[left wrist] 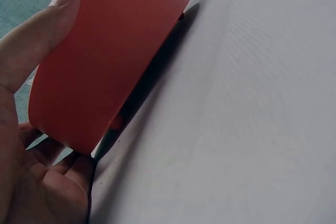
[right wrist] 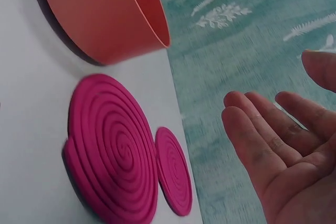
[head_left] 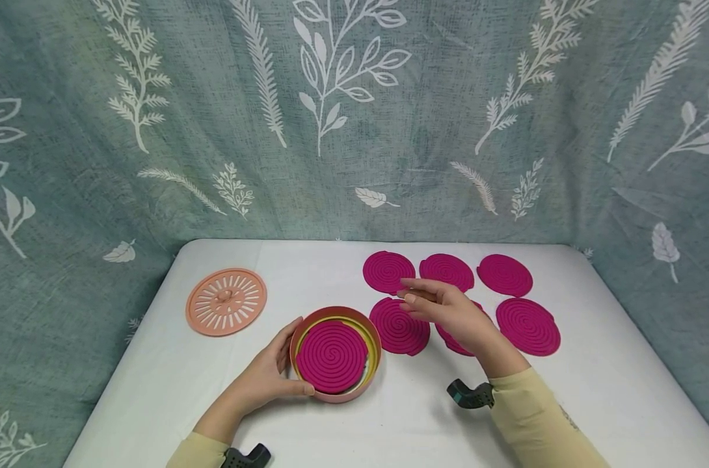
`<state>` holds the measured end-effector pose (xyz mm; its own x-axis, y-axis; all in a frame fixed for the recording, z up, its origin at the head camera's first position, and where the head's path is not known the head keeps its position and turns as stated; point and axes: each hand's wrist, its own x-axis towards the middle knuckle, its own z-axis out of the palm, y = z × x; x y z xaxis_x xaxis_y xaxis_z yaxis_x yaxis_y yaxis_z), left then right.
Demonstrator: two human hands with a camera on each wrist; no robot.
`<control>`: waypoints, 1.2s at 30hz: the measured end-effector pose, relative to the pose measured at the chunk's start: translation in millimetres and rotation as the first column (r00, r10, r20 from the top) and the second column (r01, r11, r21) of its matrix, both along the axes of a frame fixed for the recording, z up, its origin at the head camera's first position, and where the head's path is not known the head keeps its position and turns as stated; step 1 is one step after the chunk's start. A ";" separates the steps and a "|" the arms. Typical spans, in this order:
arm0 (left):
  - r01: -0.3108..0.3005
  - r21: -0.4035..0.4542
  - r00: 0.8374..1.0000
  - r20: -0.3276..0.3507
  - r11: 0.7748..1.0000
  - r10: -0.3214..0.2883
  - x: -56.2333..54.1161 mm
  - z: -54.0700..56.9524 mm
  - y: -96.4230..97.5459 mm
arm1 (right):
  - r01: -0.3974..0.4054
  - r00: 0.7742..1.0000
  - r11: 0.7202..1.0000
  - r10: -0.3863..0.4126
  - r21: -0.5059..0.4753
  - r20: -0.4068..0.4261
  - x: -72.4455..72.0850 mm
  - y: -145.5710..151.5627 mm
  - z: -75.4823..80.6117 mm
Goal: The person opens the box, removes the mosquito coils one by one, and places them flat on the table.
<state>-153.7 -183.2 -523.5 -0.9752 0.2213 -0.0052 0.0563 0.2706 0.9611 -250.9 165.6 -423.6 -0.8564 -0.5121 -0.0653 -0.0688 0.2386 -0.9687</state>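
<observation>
My left hand (head_left: 272,374) grips a round coral-orange container (head_left: 376,374) at its left side, thumb by the near rim. In the left wrist view the fingers curl round the container's wall (left wrist: 105,51). A magenta spiral mosquito coil (head_left: 332,357) lies inside, with a yellow ring (head_left: 371,344) showing around it. Over the mosquito coils on the right hovers my right hand (head_left: 448,315), its fingers loosely extended and holding nothing. Beneath it one mosquito coil (head_left: 454,341) is partly hidden; another mosquito coil (head_left: 399,327) lies just left of that.
A slotted peach lid (head_left: 226,302) lies at the left of the white table (head_left: 307,273). Further mosquito coils form two rows at the right, including a back-right mosquito coil (head_left: 505,275) and a front-right mosquito coil (head_left: 528,327). A patterned green cloth (head_left: 354,188) hangs behind.
</observation>
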 end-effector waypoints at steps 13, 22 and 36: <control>0.001 0.007 1.000 0.024 1.000 -0.001 0.3 -1.3 -0.7 | -0.080 0.996 0.997 0.081 -0.018 0.043 0.3 -34.6 -8.1; 0.005 0.027 1.000 0.030 1.000 -0.006 1.3 -0.3 -1.8 | -0.147 0.988 0.989 0.148 -0.028 0.036 1.4 -54.5 -10.6; 0.020 0.050 0.999 0.024 0.999 -0.021 -0.7 -0.6 -1.3 | -0.157 0.988 0.981 0.157 0.113 0.009 2.9 -77.0 -17.3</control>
